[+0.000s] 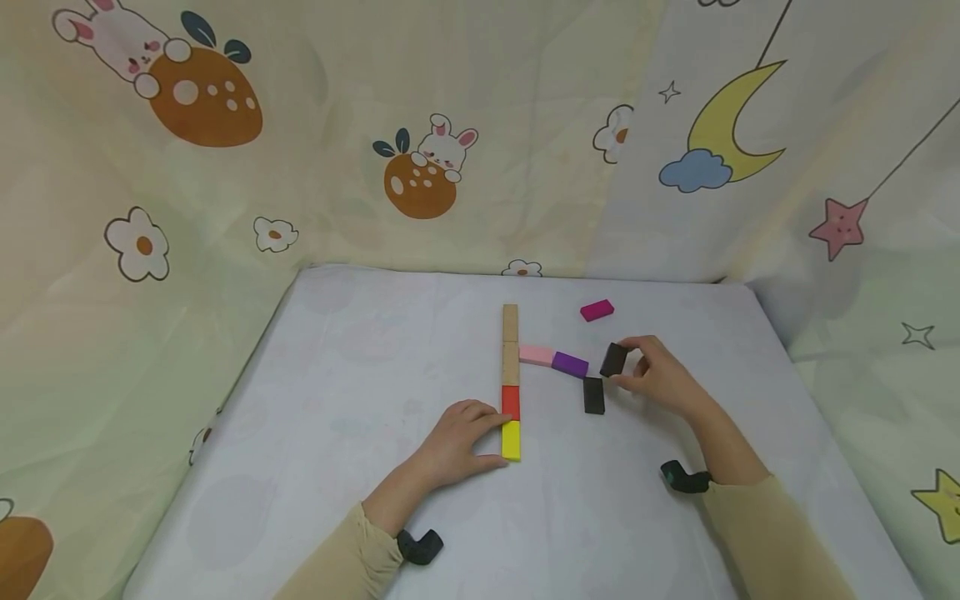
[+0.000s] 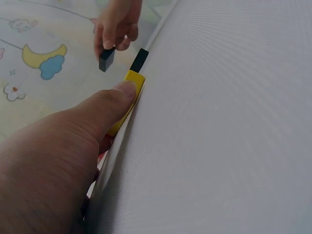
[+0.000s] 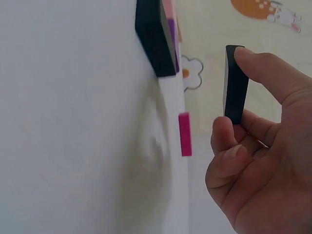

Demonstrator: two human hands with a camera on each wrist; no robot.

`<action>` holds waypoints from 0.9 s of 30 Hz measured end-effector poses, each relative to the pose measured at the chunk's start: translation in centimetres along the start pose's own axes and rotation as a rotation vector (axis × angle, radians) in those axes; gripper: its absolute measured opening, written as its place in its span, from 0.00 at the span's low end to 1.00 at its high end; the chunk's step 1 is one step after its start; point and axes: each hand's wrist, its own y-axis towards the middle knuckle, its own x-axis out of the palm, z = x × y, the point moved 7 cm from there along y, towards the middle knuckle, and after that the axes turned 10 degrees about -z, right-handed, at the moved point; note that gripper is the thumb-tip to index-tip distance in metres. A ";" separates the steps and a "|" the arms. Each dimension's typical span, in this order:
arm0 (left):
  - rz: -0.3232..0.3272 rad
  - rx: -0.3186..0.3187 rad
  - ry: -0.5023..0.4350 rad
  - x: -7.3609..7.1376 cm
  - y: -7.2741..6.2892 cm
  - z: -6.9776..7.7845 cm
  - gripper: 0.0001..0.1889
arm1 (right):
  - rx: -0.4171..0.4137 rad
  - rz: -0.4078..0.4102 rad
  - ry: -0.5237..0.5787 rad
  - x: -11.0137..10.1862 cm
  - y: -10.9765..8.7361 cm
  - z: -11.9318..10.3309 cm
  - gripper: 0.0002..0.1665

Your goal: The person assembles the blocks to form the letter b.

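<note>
My right hand (image 1: 663, 379) holds a black block (image 3: 236, 84) by its ends, thumb at one end and fingers at the other, raised off the table in the right wrist view. Just below it in the head view, a second black block (image 1: 593, 396) lies on the table. With thumb and index finger, my left hand (image 1: 463, 442) pinches the yellow block (image 1: 511, 442) at the near end of a straight row. Beyond it in that row come a red block (image 1: 510, 402) and two wooden-coloured blocks (image 1: 510, 362).
From the row a pink block (image 1: 536, 356) and a purple block (image 1: 570, 365) branch right toward the lying black block. A magenta block (image 1: 597, 311) sits apart near the back of the white-covered table (image 1: 337, 358). Printed cloth (image 1: 525, 83) hangs behind.
</note>
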 end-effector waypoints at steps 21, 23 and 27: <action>-0.010 -0.010 0.000 -0.1 0.1 0.1 0.35 | -0.057 0.058 -0.053 5.6 -5.0 -3.5 0.40; -0.011 -0.010 0.001 -0.1 0.1 0.1 0.35 | -0.042 0.064 -0.056 6.0 -5.3 -3.6 0.40; -0.007 -0.006 0.000 -0.1 0.0 0.1 0.35 | -0.045 0.067 -0.064 6.8 -5.9 -3.9 0.39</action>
